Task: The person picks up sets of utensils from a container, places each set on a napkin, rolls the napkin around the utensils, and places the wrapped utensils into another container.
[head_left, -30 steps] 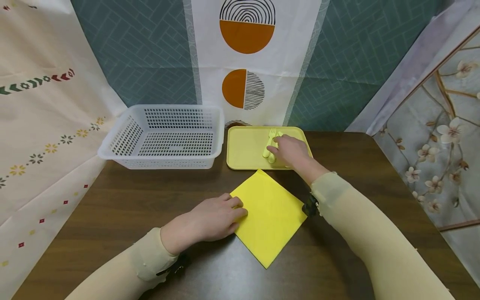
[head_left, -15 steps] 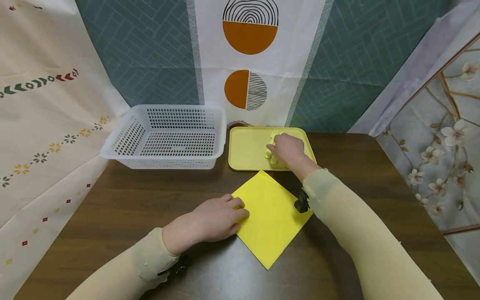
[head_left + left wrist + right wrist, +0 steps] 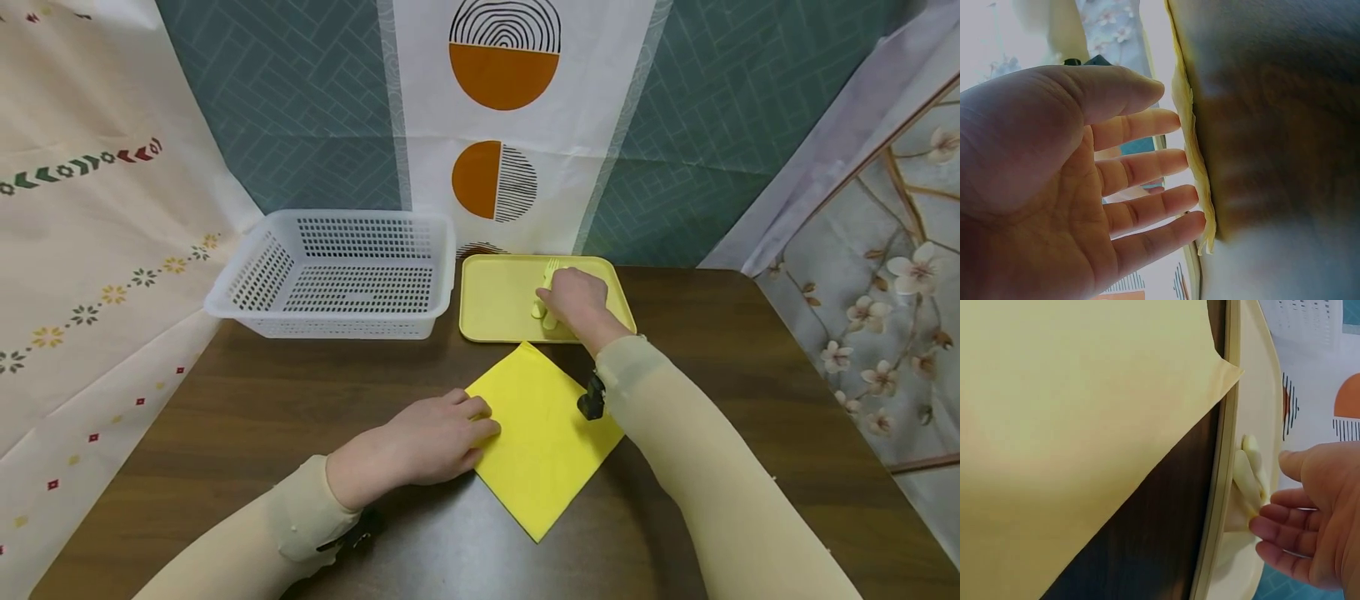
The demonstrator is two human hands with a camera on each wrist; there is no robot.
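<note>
A folded yellow napkin point(image 3: 543, 442) lies cornerwise on the brown table in the head view. My left hand point(image 3: 427, 437) rests its fingertips on the napkin's left edge, fingers extended and apart in the left wrist view. Behind, on a pale yellow tray point(image 3: 495, 296), lie a light yellow fork point(image 3: 538, 309) and a second cutlery handle point(image 3: 550, 321) beside it. Over this cutlery is my right hand point(image 3: 576, 296), which hides most of the second piece. In the right wrist view its loosely bent fingertips are at the cutlery, thumb apart from the fingers.
A white perforated plastic basket point(image 3: 337, 325) stands left of the tray. A patterned cloth point(image 3: 322, 108) hangs behind the table, with further fabric at both sides. The napkin's far corner points at the tray's front rim.
My right hand has turned a little over the cutlery and covers more of it, while its forearm has swung left over the napkin's right corner. The left hand stays on the napkin.
</note>
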